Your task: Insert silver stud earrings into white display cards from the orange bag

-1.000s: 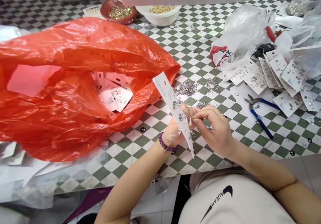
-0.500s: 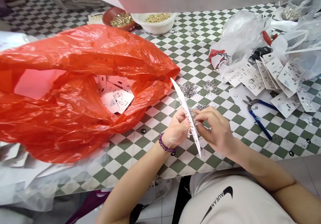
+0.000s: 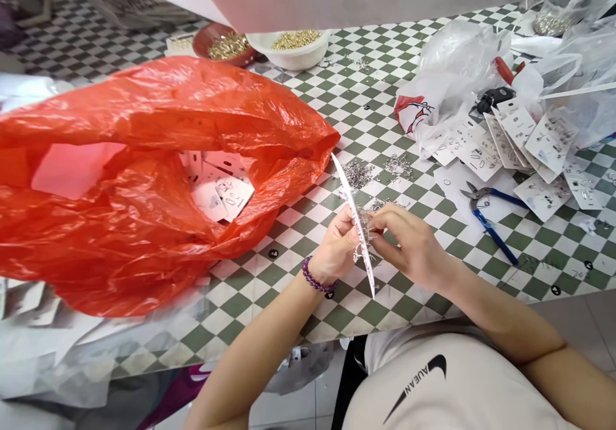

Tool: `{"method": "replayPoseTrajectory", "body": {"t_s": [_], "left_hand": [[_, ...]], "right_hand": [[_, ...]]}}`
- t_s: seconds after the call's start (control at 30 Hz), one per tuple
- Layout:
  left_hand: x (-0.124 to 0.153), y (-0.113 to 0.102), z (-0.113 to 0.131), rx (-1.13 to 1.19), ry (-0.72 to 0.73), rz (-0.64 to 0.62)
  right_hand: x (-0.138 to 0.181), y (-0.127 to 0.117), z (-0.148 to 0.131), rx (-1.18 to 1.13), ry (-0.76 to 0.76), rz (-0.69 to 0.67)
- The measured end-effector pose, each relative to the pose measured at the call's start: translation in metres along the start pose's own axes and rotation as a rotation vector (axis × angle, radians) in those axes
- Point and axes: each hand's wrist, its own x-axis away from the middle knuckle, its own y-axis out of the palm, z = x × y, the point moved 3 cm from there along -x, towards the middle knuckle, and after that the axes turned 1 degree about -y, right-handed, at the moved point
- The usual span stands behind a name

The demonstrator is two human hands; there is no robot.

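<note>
Between my hands a white earring card (image 3: 366,264) stands nearly edge-on, with small silvery earrings along its face. My left hand (image 3: 339,247) grips its left side, thumb pressed on the card, a purple bead bracelet at the wrist. On the card's other side, my right hand (image 3: 409,240) pinches with thumb and forefinger close against it; whatever tiny piece sits in that pinch is too small to make out. Just beyond the hands lie piles of small silver pieces (image 3: 359,174) on the checkered tablecloth (image 3: 308,318).
A big red plastic bag (image 3: 158,237) holding more earring cards (image 3: 235,200) fills the left. On the right are blue-handled cutters (image 3: 495,234), a spread of filled cards (image 3: 543,196) and clear bags (image 3: 462,51). Bowls of gold pieces, one white (image 3: 298,58), stand behind.
The view has shifted slightly. Both hands keep nearly the same hold, and the card is turned a little more upright.
</note>
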Motion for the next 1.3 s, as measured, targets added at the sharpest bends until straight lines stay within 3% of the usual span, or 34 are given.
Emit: {"method": "replayPoseTrajectory", "body": {"t_s": [0.17, 0.43, 0.63, 0.83, 0.9, 1.0, 1.07, 1.17, 1.3], "left_hand": [[0.002, -0.001, -0.005, 0.015, -0.059, 0.072], [0.004, 0.000, -0.005, 0.019, -0.073, 0.088], [0.004, 0.001, -0.007, -0.042, -0.016, 0.109], [0.000, 0.005, 0.000, -0.122, -0.081, 0.003], [-0.002, 0.003, 0.004, -0.226, -0.045, 0.073], [-0.004, -0.005, 0.010, -0.382, 0.117, 0.269], [-0.004, -0.009, 0.013, -0.496, 0.235, 0.337], [-0.004, -0.009, 0.015, -0.611, 0.300, 0.288], [-0.005, -0.004, 0.008, -0.473, 0.037, 0.084]], "right_hand": [[-0.001, -0.001, -0.001, -0.064, 0.092, 0.042], [-0.002, -0.003, -0.005, -0.089, 0.122, 0.076], [0.000, -0.002, 0.001, -0.168, 0.201, 0.006], [-0.005, -0.009, 0.004, -0.205, 0.367, -0.031], [-0.008, -0.016, 0.003, -0.171, 0.349, 0.001], [-0.010, -0.029, -0.001, -0.067, 0.281, 0.087], [-0.010, -0.035, -0.003, 0.007, 0.249, 0.115], [-0.009, -0.036, -0.005, 0.044, 0.233, 0.104], [-0.008, -0.032, -0.006, -0.001, 0.248, 0.097]]}}
